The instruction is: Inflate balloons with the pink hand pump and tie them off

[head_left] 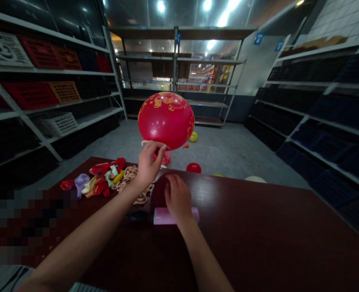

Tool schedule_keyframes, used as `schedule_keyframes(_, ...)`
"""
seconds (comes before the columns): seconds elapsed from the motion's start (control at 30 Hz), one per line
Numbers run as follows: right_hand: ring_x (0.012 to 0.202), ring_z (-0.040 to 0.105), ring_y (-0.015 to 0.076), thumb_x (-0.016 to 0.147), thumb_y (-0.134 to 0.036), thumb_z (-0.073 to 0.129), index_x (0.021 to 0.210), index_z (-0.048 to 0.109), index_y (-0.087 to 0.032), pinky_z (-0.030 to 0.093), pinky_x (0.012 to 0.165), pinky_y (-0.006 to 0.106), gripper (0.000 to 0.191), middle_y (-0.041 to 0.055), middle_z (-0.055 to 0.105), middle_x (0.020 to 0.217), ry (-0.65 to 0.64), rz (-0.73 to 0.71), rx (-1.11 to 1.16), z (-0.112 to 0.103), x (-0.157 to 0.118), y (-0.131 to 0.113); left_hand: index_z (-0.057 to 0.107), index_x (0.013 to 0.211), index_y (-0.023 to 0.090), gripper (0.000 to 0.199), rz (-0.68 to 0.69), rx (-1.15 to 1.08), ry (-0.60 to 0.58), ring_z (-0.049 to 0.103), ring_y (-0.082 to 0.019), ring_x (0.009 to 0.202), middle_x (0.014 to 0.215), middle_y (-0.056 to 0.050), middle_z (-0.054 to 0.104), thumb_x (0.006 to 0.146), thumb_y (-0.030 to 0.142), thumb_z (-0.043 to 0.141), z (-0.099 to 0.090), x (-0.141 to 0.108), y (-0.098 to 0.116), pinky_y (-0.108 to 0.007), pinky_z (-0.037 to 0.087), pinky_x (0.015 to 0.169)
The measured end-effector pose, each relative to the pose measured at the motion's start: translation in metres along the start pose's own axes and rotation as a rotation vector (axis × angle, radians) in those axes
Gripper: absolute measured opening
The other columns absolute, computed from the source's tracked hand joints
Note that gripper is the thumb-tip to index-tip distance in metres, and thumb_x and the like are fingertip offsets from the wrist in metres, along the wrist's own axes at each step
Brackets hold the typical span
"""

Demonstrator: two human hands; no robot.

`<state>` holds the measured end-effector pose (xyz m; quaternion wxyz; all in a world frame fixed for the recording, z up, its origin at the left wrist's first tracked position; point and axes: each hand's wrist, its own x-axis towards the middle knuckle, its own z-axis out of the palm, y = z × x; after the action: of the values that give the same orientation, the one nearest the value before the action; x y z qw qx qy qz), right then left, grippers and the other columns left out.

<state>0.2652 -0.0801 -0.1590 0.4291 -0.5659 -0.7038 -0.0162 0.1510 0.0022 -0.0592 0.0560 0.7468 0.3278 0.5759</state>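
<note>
An inflated red balloon [166, 119] with yellow prints is up above the far edge of the dark table [243, 219]. My left hand [150, 162] pinches the balloon at its underside, and a pale curl of band sticks out beside the fingers. Lower and to the right, my right hand [178, 198] hovers over a pink pump [162, 216], its fingers bent and close together with nothing seen in them. A heap of tan rubber bands [127, 175] lies behind my left wrist. Left of it are uninflated balloons [102, 178] in several colours.
Balloons lie on the floor past the table, among them a red one [193, 168] and a yellow one [193, 136]. Metal shelves [210, 61] stand at the back. Side racks hold crates, including a red crate [29, 95] on the left.
</note>
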Motion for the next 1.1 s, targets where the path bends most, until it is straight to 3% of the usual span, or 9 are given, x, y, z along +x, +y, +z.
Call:
schedule_keyframes(0.03, 0.108, 0.065, 0.0274, 0.094, -0.013, 0.047, 0.124, 0.063, -0.016, 0.053, 0.094, 0.044, 0.034, 0.0136, 0.069, 0.121, -0.026, -0.01, -0.047, 0.001, -0.001, 0.0, 0.07, 0.112, 0.02, 0.021, -0.006, 0.021, -0.08, 0.063, -0.027, 0.113, 0.114, -0.012, 0.071, 0.104, 0.033, 0.054, 0.011, 0.017, -0.007, -0.042, 0.05, 0.099)
schedule_keyframes(0.1, 0.103, 0.065, 0.0263, 0.092, -0.011, 0.051, 0.122, 0.064, -0.018, 0.053, 0.09, 0.042, 0.033, 0.0119, 0.07, 0.118, -0.073, -0.035, -0.122, 0.001, -0.001, -0.001, 0.054, 0.145, 0.023, 0.057, -0.029, 0.051, -0.299, 0.038, -0.035, 0.147, 0.152, -0.016, 0.05, 0.093, 0.035, 0.072, 0.034, 0.05, -0.015, -0.051, 0.041, 0.113)
schedule_keyframes(0.17, 0.101, 0.065, 0.025, 0.092, -0.011, 0.052, 0.121, 0.064, -0.019, 0.052, 0.087, 0.04, 0.033, 0.01, 0.071, 0.116, -0.099, -0.062, -0.168, 0.002, -0.002, -0.001, 0.037, 0.159, 0.025, 0.077, -0.017, 0.032, -0.437, 0.016, -0.035, 0.157, 0.166, -0.015, 0.03, 0.091, 0.032, 0.072, 0.049, 0.075, -0.012, -0.054, 0.034, 0.119)
schedule_keyframes(0.3, 0.099, 0.065, 0.0233, 0.095, -0.013, 0.05, 0.114, 0.066, -0.021, 0.05, 0.085, 0.038, 0.026, 0.0079, 0.071, 0.115, -0.134, -0.085, -0.215, 0.003, -0.002, -0.002, 0.037, 0.16, 0.027, 0.064, 0.046, 0.027, -0.423, 0.028, -0.03, 0.154, 0.168, -0.012, 0.027, 0.1, 0.032, 0.057, 0.05, 0.086, 0.008, -0.055, 0.033, 0.12)
schedule_keyframes(0.4, 0.098, 0.066, 0.0233, 0.095, -0.014, 0.052, 0.106, 0.067, -0.022, 0.049, 0.083, 0.037, 0.02, 0.0057, 0.072, 0.108, -0.2, -0.077, -0.237, 0.002, -0.002, -0.003, 0.049, 0.151, 0.022, 0.053, 0.004, 0.074, -0.41, 0.041, -0.029, 0.148, 0.159, -0.014, 0.043, 0.1, 0.033, 0.055, 0.037, 0.066, 0.002, -0.053, 0.034, 0.12)
schedule_keyframes(0.7, 0.091, 0.072, 0.0224, 0.102, -0.04, 0.049, 0.1, 0.072, -0.021, 0.045, 0.073, 0.031, 0.03, 0.0068, 0.076, 0.1, -0.576, -0.078, -0.222, -0.022, 0.002, -0.017, 0.072, 0.117, 0.017, 0.038, -0.429, 0.122, -0.325, 0.067, -0.031, 0.115, 0.121, -0.012, 0.073, 0.094, 0.039, 0.051, -0.049, -0.045, -0.093, -0.045, 0.049, 0.106)
schedule_keyframes(0.83, 0.099, 0.07, 0.0228, 0.092, -0.06, 0.063, 0.109, 0.073, -0.023, 0.048, 0.079, 0.031, 0.042, 0.0065, 0.075, 0.11, -0.798, -0.028, -0.056, -0.031, 0.002, -0.006, 0.073, 0.109, 0.016, 0.034, -0.436, 0.193, -0.137, 0.068, -0.03, 0.108, 0.111, -0.012, 0.075, 0.094, 0.034, 0.048, -0.091, -0.096, -0.106, -0.044, 0.051, 0.101)
schedule_keyframes(0.97, 0.113, 0.064, 0.0255, 0.07, -0.059, 0.083, 0.123, 0.07, -0.022, 0.048, 0.096, 0.035, 0.066, 0.009, 0.068, 0.125, -0.962, -0.088, 0.06, -0.032, 0.0, 0.011, 0.073, 0.1, 0.016, 0.026, -0.428, 0.312, 0.082, 0.068, -0.029, 0.102, 0.102, -0.012, 0.075, 0.09, 0.019, 0.048, -0.116, -0.124, -0.114, -0.043, 0.05, 0.099)
schedule_keyframes(1.1, 0.103, 0.064, 0.0239, 0.073, -0.051, 0.08, 0.111, 0.075, -0.018, 0.049, 0.092, 0.035, 0.051, 0.0095, 0.071, 0.116, -1.079, -0.054, 0.113, -0.033, 0.003, 0.018, 0.071, 0.104, 0.016, 0.027, -0.523, 0.358, 0.198, 0.067, -0.028, 0.1, 0.103, -0.012, 0.074, 0.089, 0.01, 0.048, -0.124, -0.13, -0.125, -0.041, 0.051, 0.095)
